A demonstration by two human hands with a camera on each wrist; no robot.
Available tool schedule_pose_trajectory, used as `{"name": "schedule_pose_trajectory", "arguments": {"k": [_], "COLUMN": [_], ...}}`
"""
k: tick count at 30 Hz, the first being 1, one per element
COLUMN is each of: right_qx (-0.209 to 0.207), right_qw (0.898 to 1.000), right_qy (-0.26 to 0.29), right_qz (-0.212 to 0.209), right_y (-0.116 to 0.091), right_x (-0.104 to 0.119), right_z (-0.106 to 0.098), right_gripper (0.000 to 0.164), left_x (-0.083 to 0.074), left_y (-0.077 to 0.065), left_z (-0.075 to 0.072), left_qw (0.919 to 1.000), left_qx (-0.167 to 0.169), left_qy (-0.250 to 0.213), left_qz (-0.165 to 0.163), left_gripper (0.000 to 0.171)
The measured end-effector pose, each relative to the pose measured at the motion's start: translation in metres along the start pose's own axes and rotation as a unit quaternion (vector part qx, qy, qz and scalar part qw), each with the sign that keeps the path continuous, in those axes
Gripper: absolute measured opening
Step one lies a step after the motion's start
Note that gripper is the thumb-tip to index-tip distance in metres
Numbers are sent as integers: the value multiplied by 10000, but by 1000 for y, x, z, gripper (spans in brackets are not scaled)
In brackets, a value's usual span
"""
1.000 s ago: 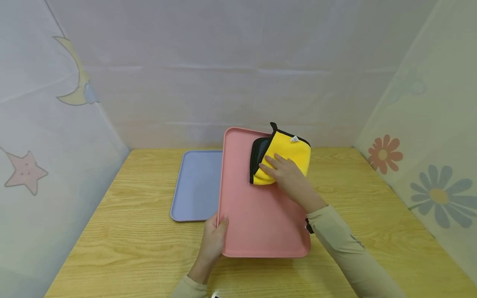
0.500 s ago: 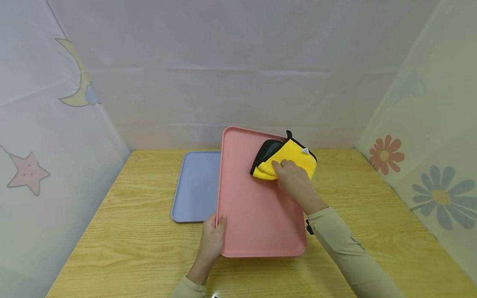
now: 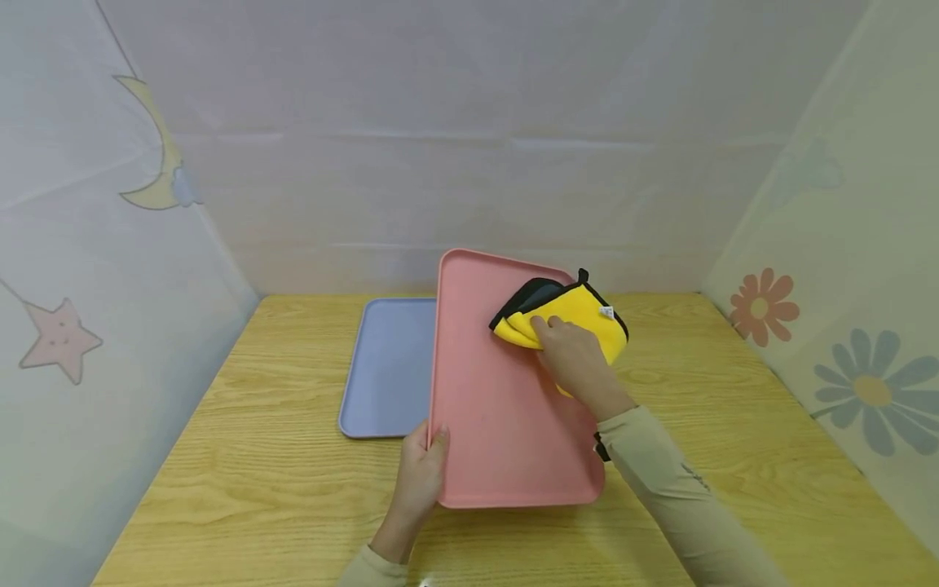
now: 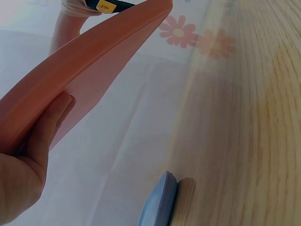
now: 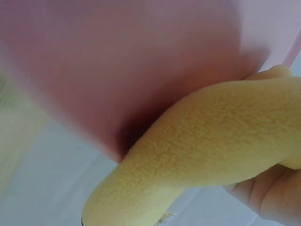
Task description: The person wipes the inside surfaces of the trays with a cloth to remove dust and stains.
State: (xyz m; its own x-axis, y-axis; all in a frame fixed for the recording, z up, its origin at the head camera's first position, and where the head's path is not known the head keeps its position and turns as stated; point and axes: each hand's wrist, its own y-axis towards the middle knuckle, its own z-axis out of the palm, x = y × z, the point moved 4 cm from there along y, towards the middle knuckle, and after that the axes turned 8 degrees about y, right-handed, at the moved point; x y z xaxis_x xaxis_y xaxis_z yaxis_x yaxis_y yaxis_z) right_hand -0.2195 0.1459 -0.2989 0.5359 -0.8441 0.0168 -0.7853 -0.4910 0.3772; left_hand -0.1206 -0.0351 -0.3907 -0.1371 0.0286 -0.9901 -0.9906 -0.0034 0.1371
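Note:
A pink tray (image 3: 506,440) is tilted up above the table, its inner face toward the head camera. My left hand (image 3: 418,477) grips its left rim low down; the left wrist view shows the fingers of that hand (image 4: 30,160) at the tray's edge. A yellow plush cloth (image 3: 583,314) with black edging and a dark grey reverse lies over the tray's upper right part. My right hand (image 3: 579,363) grips the bunched cloth against the tray. In the right wrist view the fluffy yellow cloth (image 5: 202,136) covers most of the fingers and meets the pink surface.
A blue tray (image 3: 389,367) lies flat on the wooden table (image 3: 242,456), partly hidden behind the pink tray. Pale cloth walls with printed flowers (image 3: 763,306), a star and a moon enclose the table at the back and both sides.
My right hand has gone from spread fingers on the cloth to a bunched grip. The cloth has slid slightly right and down and is more folded. The left hand keeps its hold on the tray.

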Motion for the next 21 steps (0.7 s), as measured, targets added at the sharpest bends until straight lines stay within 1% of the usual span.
{"name": "schedule_pose_trajectory", "arguments": {"k": [5,10,15,21], "right_qx": [-37,51,6,-108], "right_qw": [10000,9999,9997,9991], "right_qy": [31,125,228,404], "right_qz": [-55,-17,-46,-42], "right_y": [2,5,8,10], "right_x": [5,11,20,28], "right_z": [3,4,3,2], "right_gripper": [32,32,33,35], "left_x": [1,1,1,2], "left_y": [0,0,0,0], "left_z": [0,1,2,4], "left_qw": [10000,9998,9999,9999], "left_qx": [10,-35,-32,7], "left_qy": [33,199,164,102], "left_qz": [-5,-3,-26,25], "left_gripper": [29,27,27,27]}}
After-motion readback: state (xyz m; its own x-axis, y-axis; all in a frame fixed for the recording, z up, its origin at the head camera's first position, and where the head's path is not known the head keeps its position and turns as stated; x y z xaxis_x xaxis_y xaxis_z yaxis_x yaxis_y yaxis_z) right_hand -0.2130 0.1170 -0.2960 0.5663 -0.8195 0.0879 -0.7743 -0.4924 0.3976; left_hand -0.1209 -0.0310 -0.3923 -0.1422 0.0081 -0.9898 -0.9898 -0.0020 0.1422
